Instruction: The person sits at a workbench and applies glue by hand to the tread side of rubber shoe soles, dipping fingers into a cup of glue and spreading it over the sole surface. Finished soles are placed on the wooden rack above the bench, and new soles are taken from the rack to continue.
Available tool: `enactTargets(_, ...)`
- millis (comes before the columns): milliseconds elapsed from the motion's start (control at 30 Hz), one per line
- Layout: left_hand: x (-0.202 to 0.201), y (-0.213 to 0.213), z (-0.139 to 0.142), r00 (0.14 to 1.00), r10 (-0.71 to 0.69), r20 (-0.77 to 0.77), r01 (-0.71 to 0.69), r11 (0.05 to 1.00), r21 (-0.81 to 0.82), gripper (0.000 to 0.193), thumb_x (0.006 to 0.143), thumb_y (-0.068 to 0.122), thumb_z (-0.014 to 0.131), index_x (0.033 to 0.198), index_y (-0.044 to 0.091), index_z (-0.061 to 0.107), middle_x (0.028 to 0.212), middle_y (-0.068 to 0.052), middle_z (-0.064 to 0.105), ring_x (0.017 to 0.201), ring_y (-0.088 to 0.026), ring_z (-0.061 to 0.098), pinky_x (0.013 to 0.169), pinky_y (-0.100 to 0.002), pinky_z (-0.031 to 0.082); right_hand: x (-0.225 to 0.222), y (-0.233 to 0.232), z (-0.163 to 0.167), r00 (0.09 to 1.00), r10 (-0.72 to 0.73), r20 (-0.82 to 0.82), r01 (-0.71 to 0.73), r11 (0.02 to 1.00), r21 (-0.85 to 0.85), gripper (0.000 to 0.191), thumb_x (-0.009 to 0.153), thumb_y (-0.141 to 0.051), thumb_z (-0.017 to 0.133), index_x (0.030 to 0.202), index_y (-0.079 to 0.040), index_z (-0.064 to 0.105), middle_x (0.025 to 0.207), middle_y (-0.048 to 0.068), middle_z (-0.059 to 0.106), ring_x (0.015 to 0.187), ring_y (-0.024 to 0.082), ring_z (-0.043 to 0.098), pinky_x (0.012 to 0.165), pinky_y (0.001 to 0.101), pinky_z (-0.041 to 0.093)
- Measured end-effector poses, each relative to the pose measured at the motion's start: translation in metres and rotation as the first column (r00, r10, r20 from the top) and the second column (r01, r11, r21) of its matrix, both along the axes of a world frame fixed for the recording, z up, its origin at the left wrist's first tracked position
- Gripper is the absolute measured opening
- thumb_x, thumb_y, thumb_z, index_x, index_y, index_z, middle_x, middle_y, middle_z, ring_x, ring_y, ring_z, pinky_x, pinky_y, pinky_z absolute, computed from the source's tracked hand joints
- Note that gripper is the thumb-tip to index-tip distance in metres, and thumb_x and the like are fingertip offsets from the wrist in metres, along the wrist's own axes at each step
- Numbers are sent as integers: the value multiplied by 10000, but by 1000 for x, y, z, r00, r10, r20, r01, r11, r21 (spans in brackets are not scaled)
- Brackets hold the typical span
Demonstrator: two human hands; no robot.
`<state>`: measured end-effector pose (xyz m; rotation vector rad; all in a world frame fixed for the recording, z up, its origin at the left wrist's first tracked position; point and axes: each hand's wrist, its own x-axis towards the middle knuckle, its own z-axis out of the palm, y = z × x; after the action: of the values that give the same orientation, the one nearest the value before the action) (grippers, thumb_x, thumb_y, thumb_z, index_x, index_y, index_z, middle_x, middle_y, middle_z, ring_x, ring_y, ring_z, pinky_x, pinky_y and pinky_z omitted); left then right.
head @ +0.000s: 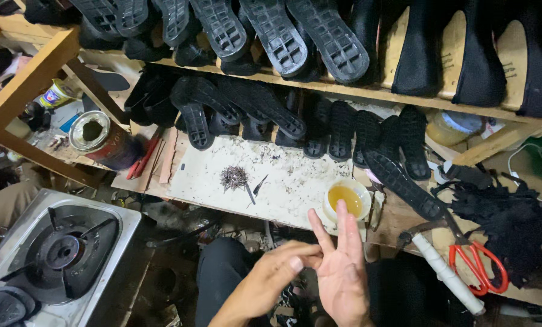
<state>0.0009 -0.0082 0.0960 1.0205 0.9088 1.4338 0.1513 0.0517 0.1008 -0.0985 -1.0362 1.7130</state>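
Amber liquid fills the small white round cup at the wooden surface's front edge, just beyond both hands. The right hand is spread open, empty; the left hand's fingertips touch its palm. A careless knock might spill it.

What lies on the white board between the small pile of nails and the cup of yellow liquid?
In the head view, only a dark thin tool lies beside the nails; up to the cup the board shows just scattered specks.
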Motion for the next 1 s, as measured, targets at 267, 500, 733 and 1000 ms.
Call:
enactTargets(267,2,-2,-3,740,500,-450,-432,866,252,201,919,201,721,970,17,783,908,-92,805,813,-198,769,740,-303,593,-4,-11,-10,982,-9,189,7,1000,11,905,951,-423,666,1668,-134,196,1787,173,-50,1608,517,106,1180,548,391)
enactTargets(500,-13,17,-35,805,590,-59,-592,793,-143,278,1042,185,634,1001,-90,626,852,-156,678,780,-212,608,720,-347,513,-8,-23,-15,998,59,-7,-59,997,-51,908,924,-412,718,1620,-217,168,1756,151,-128,1570,512,116,952,628,477)
enactTargets(733,13,9,-24,913,199,355,-121,966,-228,483,910,154,653,1385,103,577,973,-45,671,698,-69,572,523,-197,413,-9,-30,-55,999,-12,41,7,992,128,955,946,-428,724,1678,-235,143,1778,200,-124,1576,495,172,1234,606,267)
enactTargets(1000,13,10,-40,847,371,380,-275,918,-284,352,1002,362,545,872,41,605,663,-72,612,528,-127,542,456,-239,404,-17,-36,-98,984,170,-56,-164,981,105,673,1100,-296,504,1665,-202,153,1753,285,-7,1609,496,188,1291,597,182)
